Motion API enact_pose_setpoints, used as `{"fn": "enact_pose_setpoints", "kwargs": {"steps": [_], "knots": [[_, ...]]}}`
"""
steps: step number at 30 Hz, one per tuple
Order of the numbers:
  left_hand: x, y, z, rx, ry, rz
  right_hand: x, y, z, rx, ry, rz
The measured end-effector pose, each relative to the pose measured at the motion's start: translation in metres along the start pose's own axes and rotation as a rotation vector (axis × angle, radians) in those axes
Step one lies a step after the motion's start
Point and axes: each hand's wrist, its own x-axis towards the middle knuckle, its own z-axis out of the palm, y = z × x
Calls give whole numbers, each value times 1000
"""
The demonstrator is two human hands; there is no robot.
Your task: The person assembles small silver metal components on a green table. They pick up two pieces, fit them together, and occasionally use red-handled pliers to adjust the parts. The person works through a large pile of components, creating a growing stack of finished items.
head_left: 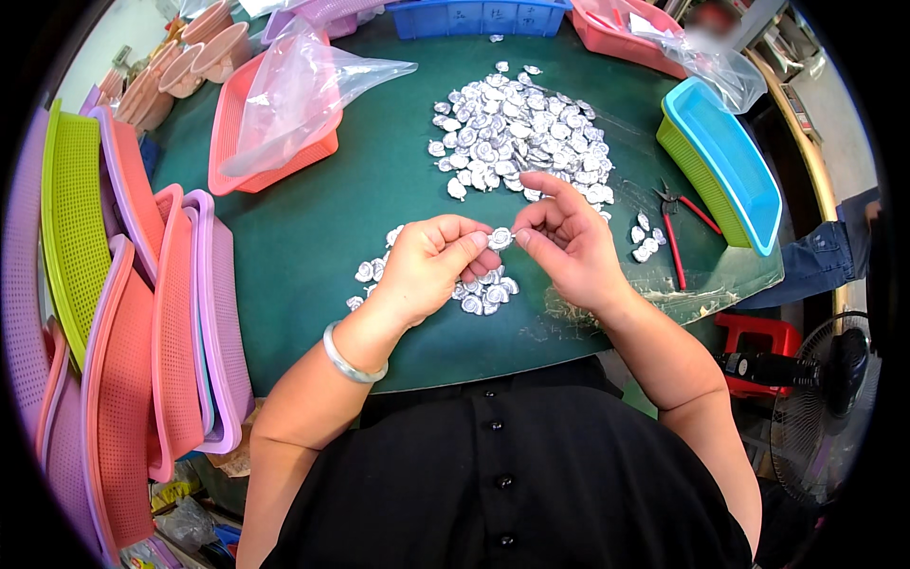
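Observation:
A small silver piece with a spiral, rose-like face (500,238) is pinched between the thumb and finger of my left hand (434,264). On its other side, my right hand (569,242) grips the piece's edge with thumb and index finger, another finger raised. Below and left of my hands lie more such pieces (482,296), partly hidden by my left hand. A large heap of them (517,133) spreads beyond my hands. To the right, several pieces (646,245) lie apart, near red-handled pliers (674,237) with open handles.
Everything rests on a green table (313,247). A blue basket lined in a green one (725,156) stands right, and a pink basket with a plastic bag (275,123) at the far left. Stacked baskets (133,370) crowd the left edge. A fan (820,408) stands at lower right.

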Motion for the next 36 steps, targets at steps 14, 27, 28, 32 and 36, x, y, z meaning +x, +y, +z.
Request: {"fn": "enact_pose_setpoints", "kwargs": {"steps": [14,27,28,32,36], "knots": [[-5,-1,4,980,-43,461,32,14,-34,-1003,-29,-335],[2,-3,-2,827,88,396,32,12,-31,-1057,-117,-400],[2,-2,-2,825,87,393,30,11,-31,-1070,-96,-415],[2,-3,-1,826,90,403,28,10,-33,-1066,-113,-388],[2,-3,-1,829,96,409,25,10,-31,-981,-211,-417]]}}
